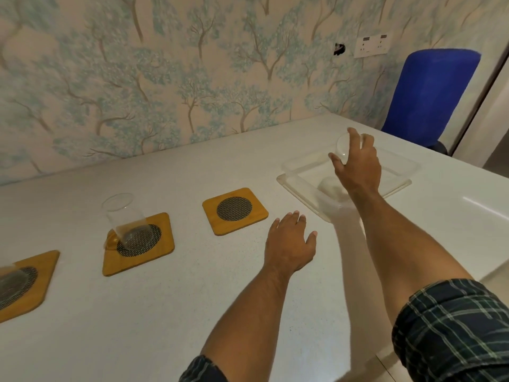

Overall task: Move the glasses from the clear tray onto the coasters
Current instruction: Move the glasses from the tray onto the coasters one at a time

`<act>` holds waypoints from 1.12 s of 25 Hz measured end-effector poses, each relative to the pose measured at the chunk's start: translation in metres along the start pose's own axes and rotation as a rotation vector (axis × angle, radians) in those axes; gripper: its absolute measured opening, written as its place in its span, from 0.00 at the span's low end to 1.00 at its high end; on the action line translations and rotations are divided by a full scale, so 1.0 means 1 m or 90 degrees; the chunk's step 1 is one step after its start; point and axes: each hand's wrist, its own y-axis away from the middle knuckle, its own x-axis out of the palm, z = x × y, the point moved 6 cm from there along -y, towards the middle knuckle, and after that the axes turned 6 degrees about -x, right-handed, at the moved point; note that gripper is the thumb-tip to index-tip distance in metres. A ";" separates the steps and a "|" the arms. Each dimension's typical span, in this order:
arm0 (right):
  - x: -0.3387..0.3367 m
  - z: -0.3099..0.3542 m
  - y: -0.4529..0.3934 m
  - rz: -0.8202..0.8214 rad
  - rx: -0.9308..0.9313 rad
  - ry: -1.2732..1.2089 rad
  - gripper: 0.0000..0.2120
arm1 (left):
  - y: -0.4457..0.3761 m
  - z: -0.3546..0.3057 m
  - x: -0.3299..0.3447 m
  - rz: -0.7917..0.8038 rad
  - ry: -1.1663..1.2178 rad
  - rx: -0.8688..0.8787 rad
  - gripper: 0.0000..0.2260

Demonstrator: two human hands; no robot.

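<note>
Two clear glasses already sit on square bamboo coasters at left: middle one (129,221), far-left one (12,282) (cropped). Empty bamboo coaster (235,210) remains. Right hand (356,166) grip pinches a clear glass (343,148) above the clear plastic tray (303,186); glass tilted, long axis roughly horizontal, end facing left. Left hand (289,244) spread, on or just over the white desk (192,312).

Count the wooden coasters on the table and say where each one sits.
3. The bare coaster lies nearest the clear tray; the middle coaster carries a glass; the far-left coaster, cut by the frame edge, also holds one. More may lie out of view.
</note>
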 end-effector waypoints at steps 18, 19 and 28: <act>0.025 0.242 0.086 0.298 -0.134 -0.260 0.36 | 0.198 0.237 -0.122 -0.125 -0.085 -0.268 0.38; 0.029 0.244 0.087 0.304 -0.128 -0.259 0.36 | 0.205 0.244 -0.121 -0.096 -0.083 -0.281 0.37; 0.058 0.251 0.089 0.321 -0.081 -0.237 0.37 | 0.212 0.242 -0.121 -0.067 -0.143 -0.265 0.38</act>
